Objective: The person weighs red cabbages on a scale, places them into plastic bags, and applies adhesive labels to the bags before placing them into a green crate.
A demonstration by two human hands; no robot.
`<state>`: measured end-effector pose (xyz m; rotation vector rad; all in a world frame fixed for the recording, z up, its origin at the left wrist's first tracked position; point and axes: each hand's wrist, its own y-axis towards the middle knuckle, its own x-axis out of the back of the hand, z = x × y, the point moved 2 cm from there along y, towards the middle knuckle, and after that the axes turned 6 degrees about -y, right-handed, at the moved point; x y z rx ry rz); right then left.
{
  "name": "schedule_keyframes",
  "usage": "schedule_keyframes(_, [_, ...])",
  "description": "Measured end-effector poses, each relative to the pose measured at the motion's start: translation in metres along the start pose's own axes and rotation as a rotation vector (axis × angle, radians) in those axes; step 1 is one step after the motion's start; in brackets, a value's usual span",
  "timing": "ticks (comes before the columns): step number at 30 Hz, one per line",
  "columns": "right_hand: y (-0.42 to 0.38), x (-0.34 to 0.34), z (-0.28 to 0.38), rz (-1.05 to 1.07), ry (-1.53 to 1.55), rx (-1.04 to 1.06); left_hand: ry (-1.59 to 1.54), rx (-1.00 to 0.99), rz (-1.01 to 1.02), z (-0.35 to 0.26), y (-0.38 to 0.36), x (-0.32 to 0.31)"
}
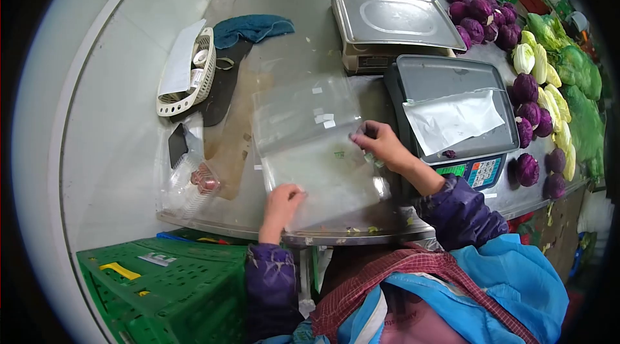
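Observation:
Clear plastic sheets or bags (316,170) lie flat on the metal table in front of me, with small white labels (329,121) on their upper part. My left hand (282,207) rests at their lower left edge, its fingers closed on the plastic. At their right edge, my right hand (381,144) pinches with thumb and finger; what is between the fingertips is too small to tell. Just right of that hand stands a grey scale (452,76) with a white sheet (454,118) on its tray.
A second scale (400,18) stands behind. Red cabbages (527,170) and pale Chinese cabbages (524,59) line the right. On the left are a basket (205,79), a blue cloth (250,29), a phone (177,144) and a clear punnet (194,182). Green crates (168,286) stand below.

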<state>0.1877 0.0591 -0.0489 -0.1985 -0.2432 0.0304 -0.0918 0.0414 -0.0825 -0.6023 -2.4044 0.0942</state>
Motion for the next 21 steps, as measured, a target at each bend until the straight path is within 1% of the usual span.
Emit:
schedule_keyframes(1, [-0.008,0.004,0.014,0.005,0.211,-0.173,-0.157,0.174,0.063,0.003,0.007,0.003])
schedule_keyframes(2, [-0.013,0.01,0.026,0.012,0.344,-0.258,-0.161,0.173,0.063,0.004,0.017,0.01])
schedule_keyframes(4, [-0.02,0.015,0.036,0.133,0.741,-0.201,-0.237,0.33,0.164,0.007,0.037,0.022])
schedule_keyframes(5, [-0.022,0.013,0.04,0.134,0.738,-0.202,-0.38,0.324,-0.03,0.003,0.046,0.031])
schedule_keyframes(6, [-0.022,0.01,0.044,0.123,0.657,-0.157,-0.521,0.315,-0.227,-0.001,0.053,0.04])
schedule_keyframes(7, [-0.021,0.007,0.047,0.112,0.578,-0.112,-0.611,0.236,-0.509,-0.009,0.058,0.051])
schedule_keyframes(8, [-0.018,0.002,0.049,0.149,0.447,-0.122,-0.693,0.151,-0.79,-0.017,0.058,0.061])
schedule_keyframes(9, [-0.012,-0.006,0.043,0.172,0.365,-0.073,-0.693,0.151,-0.792,-0.024,0.054,0.065])
schedule_keyframes(11, [0.012,-0.025,0.004,0.197,0.163,0.062,-0.658,-0.108,-1.093,-0.042,0.04,0.073])
schedule_keyframes(13, [0.023,-0.036,-0.005,0.158,-0.235,0.196,-0.451,-0.042,-0.911,-0.05,0.013,0.052])
schedule_keyframes(14, [0.028,-0.041,-0.012,0.134,-0.416,0.282,-0.352,-0.075,-0.705,-0.054,0.001,0.035])
schedule_keyframes(15, [0.029,-0.045,-0.016,0.138,-0.41,0.283,-0.255,-0.105,-0.496,-0.055,-0.01,0.019])
schedule_keyframes(17, [0.027,-0.047,-0.02,0.093,-0.796,0.349,0.16,-0.302,-0.219,-0.037,-0.024,-0.009])
schedule_keyframes(18, [0.026,-0.046,-0.02,0.096,-0.797,0.349,0.159,-0.3,-0.22,-0.025,-0.027,-0.015])
schedule_keyframes(20, [0.022,-0.038,-0.01,-0.017,-0.942,0.266,0.191,-0.173,-0.144,-0.012,-0.027,-0.016])
schedule_keyframes(21, [0.021,-0.037,-0.01,-0.02,-0.944,0.263,0.221,-0.101,-0.03,-0.005,-0.024,-0.016])
